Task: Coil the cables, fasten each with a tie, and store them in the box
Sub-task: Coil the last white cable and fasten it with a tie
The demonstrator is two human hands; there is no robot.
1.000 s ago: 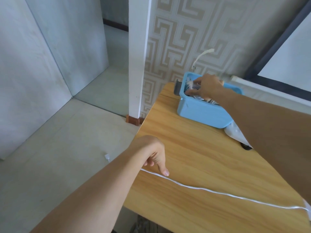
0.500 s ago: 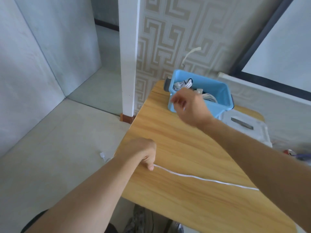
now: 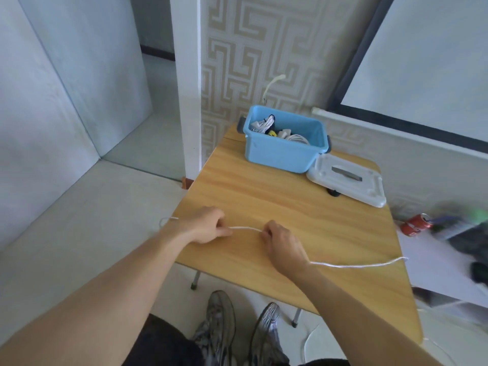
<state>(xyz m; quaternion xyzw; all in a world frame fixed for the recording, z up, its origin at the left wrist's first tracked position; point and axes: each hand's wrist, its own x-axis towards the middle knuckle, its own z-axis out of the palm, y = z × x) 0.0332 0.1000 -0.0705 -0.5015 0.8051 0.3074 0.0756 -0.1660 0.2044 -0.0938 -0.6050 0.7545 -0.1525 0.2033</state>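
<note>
No legible text, label or number anywhere I look. The red can [image 3: 417, 224] on the floor at my right carries white markings, too blurred to read. Blue box [image 3: 282, 154] and its lid [image 3: 348, 184]: unmarked.

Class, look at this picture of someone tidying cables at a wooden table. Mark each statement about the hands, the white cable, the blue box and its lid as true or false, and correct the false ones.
1. Both hands hold the white cable. True: the left hand and the right hand each pinch it.
2. The lid is on the blue box. False: the lid lies on the table beside the blue box.
3. The blue box is empty. False: coiled cables lie in it.
4. The white cable is already coiled. False: it lies stretched across the table.
5. A red can lies right of the table. True.
</note>
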